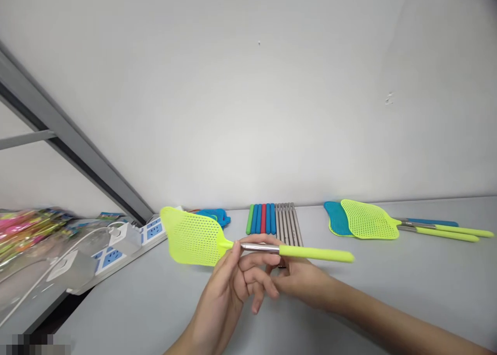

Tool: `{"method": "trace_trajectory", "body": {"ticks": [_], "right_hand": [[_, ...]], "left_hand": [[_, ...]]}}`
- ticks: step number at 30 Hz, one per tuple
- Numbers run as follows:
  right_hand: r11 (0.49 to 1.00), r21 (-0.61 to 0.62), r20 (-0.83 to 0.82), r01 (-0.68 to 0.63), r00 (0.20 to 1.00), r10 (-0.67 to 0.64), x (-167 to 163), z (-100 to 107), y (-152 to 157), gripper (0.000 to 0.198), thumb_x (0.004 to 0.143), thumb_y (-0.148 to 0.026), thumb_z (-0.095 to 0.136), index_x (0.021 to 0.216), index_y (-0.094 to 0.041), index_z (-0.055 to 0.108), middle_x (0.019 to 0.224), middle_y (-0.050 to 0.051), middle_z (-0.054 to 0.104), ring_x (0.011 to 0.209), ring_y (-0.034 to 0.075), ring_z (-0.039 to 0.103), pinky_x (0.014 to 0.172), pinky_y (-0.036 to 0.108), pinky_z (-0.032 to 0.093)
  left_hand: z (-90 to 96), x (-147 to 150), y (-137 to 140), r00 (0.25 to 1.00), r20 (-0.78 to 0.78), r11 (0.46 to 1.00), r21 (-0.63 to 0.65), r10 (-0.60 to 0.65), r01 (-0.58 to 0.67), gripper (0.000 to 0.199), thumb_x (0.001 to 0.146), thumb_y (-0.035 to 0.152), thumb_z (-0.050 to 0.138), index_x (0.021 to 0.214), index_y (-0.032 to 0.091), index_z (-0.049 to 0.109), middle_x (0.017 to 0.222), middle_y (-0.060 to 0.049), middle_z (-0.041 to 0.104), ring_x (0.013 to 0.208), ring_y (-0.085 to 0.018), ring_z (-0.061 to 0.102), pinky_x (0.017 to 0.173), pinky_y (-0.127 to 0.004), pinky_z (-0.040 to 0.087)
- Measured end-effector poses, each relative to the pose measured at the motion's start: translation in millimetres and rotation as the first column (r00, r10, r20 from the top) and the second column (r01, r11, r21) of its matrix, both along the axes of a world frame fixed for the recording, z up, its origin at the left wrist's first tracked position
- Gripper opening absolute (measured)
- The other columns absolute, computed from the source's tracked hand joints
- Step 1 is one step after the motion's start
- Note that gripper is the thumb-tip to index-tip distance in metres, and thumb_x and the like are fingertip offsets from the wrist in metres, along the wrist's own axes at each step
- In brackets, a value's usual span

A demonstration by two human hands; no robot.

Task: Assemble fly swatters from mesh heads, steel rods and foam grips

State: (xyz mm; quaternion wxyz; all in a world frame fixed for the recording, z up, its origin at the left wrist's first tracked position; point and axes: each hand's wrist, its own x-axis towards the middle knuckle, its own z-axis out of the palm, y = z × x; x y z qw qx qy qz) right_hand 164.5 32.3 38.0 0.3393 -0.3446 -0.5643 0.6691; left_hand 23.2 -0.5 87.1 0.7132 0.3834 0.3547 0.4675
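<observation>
A yellow-green fly swatter (196, 238) is held level above the table, its mesh head to the left and its coloured grip to the right. My left hand (236, 282) pinches the neck, where the head meets the metal shaft, between thumb and fingers; its other fingers curl loosely below. My right hand (297, 280) is at the shaft from behind, fingers along its far side, partly hidden by the swatter and my left hand. Behind my hands lie coloured grip tubes (259, 219) in green, blue and red, beside a row of metal rods (287, 221).
Finished-looking swatters, yellow-green (370, 220) and blue (337, 219), lie stacked at the right. Blue swatter heads (219, 216) lie behind the held one. A power strip (116, 259) with chargers and cables stands at the left, near plastic-wrapped packs (27, 236). A wall (264, 112) closes off the back.
</observation>
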Motion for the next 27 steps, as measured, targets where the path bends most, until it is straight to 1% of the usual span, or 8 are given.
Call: {"method": "trace_trajectory", "body": {"ticks": [2,4,10,15,18,21,23,27], "right_hand": [[0.997,-0.037,-0.089,-0.066,0.994,0.062,0.7,-2.7,0.4,0.072,0.066,-0.031,0.069,0.128,-0.030,0.033,0.092,0.004,0.059,0.076,0.016,0.057,0.071,0.032,0.043],[0.990,-0.070,-0.204,-0.120,0.973,0.104,0.7,-3.7,0.2,0.074,0.067,-0.031,0.068,0.130,-0.028,0.032,0.097,0.005,0.057,0.085,0.017,0.056,0.079,0.035,0.041],[0.989,-0.025,-0.359,-0.143,0.925,0.125,-3.3,3.0,-7.4,0.032,0.078,-0.032,0.056,0.108,-0.019,0.057,0.081,0.002,0.057,0.082,0.016,0.055,0.086,0.036,0.036],[0.985,-0.037,-0.531,-0.169,0.838,0.124,-4.4,4.7,-9.7,0.030,0.080,-0.028,0.050,0.106,-0.017,0.059,0.083,0.005,0.057,0.075,0.019,0.058,0.082,0.040,0.038],[0.994,-0.045,-0.462,-0.101,0.884,0.068,-2.5,1.7,-9.9,0.036,0.083,-0.031,0.046,0.117,-0.020,0.053,0.081,0.006,0.060,0.081,0.022,0.058,0.086,0.045,0.035],[0.998,0.006,-0.300,0.066,0.952,-0.062,0.3,-2.3,-10.3,0.034,0.082,-0.034,0.049,0.115,-0.025,0.055,0.108,0.007,0.057,0.111,0.023,0.044,0.099,0.044,0.020],[0.992,0.071,-0.232,0.103,0.969,-0.084,1.5,-4.0,-10.3,0.031,0.081,-0.035,0.051,0.109,-0.024,0.060,0.123,0.005,0.050,0.122,0.023,0.031,0.103,0.041,0.012],[0.994,0.000,-0.257,0.112,0.960,-0.108,0.8,-6.3,-7.1,0.035,0.081,-0.038,0.049,0.114,-0.028,0.056,0.130,0.004,0.043,0.116,0.026,0.038,0.092,0.044,0.031]], "left_hand": [[-2.8,-0.1,1.5,0.996,-0.009,0.996,0.006,0.091,-0.091,0.037,0.087,0.040,0.036,0.114,0.019,0.050,0.082,-0.007,0.061,0.053,-0.011,0.053,0.045,-0.020,0.035],[-5.9,0.0,2.2,0.987,-0.008,0.987,0.004,0.162,-0.162,0.037,0.086,0.039,0.039,0.118,0.021,0.048,0.073,-0.003,0.058,0.050,-0.008,0.048,0.050,-0.020,0.037],[-11.7,3.9,1.0,0.988,0.045,0.986,-0.086,0.145,-0.141,0.041,0.086,0.041,0.041,0.120,0.020,0.047,0.068,0.000,0.054,0.052,-0.007,0.044,0.054,-0.021,0.037],[-17.8,6.2,4.0,0.981,0.015,0.978,-0.081,0.194,-0.192,0.044,0.082,0.045,0.046,0.120,0.023,0.048,0.059,0.004,0.047,0.042,-0.004,0.036,0.050,-0.020,0.035],[-28.2,5.1,6.6,0.988,-0.019,0.987,-0.051,0.152,-0.153,0.047,0.079,0.048,0.049,0.116,0.021,0.052,0.056,0.004,0.047,0.038,-0.003,0.037,0.042,-0.019,0.030],[-39.5,4.2,7.9,0.993,-0.058,0.995,-0.019,0.098,-0.099,0.050,0.076,0.051,0.051,0.117,0.023,0.052,0.053,0.004,0.048,0.036,-0.004,0.041,0.040,-0.019,0.029],[-44.3,4.1,8.3,0.993,-0.085,0.996,0.002,0.087,-0.088,0.050,0.075,0.051,0.052,0.116,0.022,0.052,0.050,0.005,0.048,0.036,-0.005,0.042,0.040,-0.018,0.028],[-46.7,4.1,9.8,0.985,-0.076,0.988,0.047,0.153,-0.150,0.040,0.074,0.053,0.052,0.098,0.020,0.053,0.045,0.008,0.045,0.030,-0.004,0.035,0.036,-0.018,0.023]]}}
